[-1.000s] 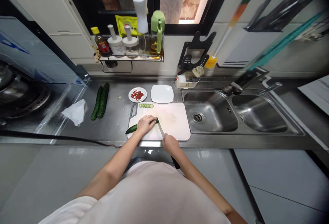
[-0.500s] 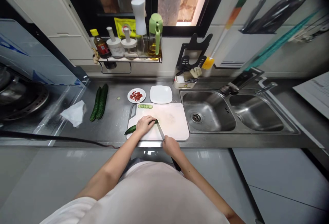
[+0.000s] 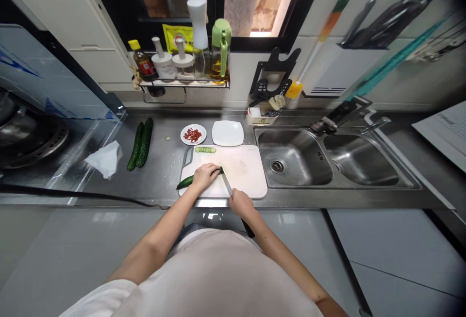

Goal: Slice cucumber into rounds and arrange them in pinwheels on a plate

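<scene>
A dark green cucumber (image 3: 185,182) lies across the white cutting board (image 3: 247,171), its middle covered by my left hand (image 3: 204,176), whose fingers are wrapped over it. My right hand (image 3: 241,203) grips a kitchen knife (image 3: 227,183) by its handle. The blade meets the cucumber's right end, just beyond my left fingertips. Near the board's top left edge lies a row of overlapping cucumber slices (image 3: 206,150). Whether a fresh slice is coming off at the blade is too small to tell.
Behind the board stand a plate of chopped red pieces (image 3: 192,135) and a square white plate (image 3: 227,134). Two whole cucumbers (image 3: 141,144) and a crumpled white cloth or tissue (image 3: 105,159) lie left. A double sink (image 3: 296,157) is at right; a condiment rack (image 3: 185,84) hangs above.
Both hands stay almost in place, with the knife still at the cucumber's right end. The whole view has shifted very slightly.
</scene>
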A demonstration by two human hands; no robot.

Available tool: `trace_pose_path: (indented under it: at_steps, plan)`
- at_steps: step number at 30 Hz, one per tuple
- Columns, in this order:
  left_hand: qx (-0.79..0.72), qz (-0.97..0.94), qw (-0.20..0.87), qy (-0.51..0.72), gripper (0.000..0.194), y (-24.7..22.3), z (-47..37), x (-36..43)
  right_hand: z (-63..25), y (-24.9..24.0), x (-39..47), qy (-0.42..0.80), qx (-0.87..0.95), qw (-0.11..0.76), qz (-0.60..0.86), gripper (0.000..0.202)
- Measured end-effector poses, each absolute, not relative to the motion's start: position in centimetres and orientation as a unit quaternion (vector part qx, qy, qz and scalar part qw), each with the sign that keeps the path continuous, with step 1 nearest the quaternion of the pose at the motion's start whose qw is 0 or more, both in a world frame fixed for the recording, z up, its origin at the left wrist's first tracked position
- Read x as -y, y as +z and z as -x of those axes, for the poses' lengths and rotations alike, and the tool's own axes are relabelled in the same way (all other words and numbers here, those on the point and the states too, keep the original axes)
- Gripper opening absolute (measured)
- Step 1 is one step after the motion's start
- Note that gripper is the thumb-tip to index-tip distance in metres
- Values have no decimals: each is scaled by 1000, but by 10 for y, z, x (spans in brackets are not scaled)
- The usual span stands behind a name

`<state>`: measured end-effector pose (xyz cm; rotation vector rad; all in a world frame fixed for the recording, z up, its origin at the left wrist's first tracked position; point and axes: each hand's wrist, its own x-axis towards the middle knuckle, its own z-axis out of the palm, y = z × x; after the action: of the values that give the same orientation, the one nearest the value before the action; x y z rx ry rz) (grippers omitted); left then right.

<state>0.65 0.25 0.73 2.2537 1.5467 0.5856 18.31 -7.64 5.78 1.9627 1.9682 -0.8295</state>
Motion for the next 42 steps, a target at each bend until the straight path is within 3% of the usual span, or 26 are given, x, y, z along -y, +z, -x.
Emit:
trace_pose_path:
  at_steps: [14,25,32,42]
  plan:
    - [-582,-748,228,223,22,17,-7,-4,-171,60,40,-278,-675,84,-678,32]
    - [-612,-656,293,331,22,12,1,-6,-187,72,45,-210,-690,117,-682,31]
    - [-644,-599,271,391,31,16,-1,-8,-198,66,54,-155,-700,108,-688,36]
    - [-568,-742,231,272,35,39,-7,-13,-209,66,59,-93,-725,62,-680,43]
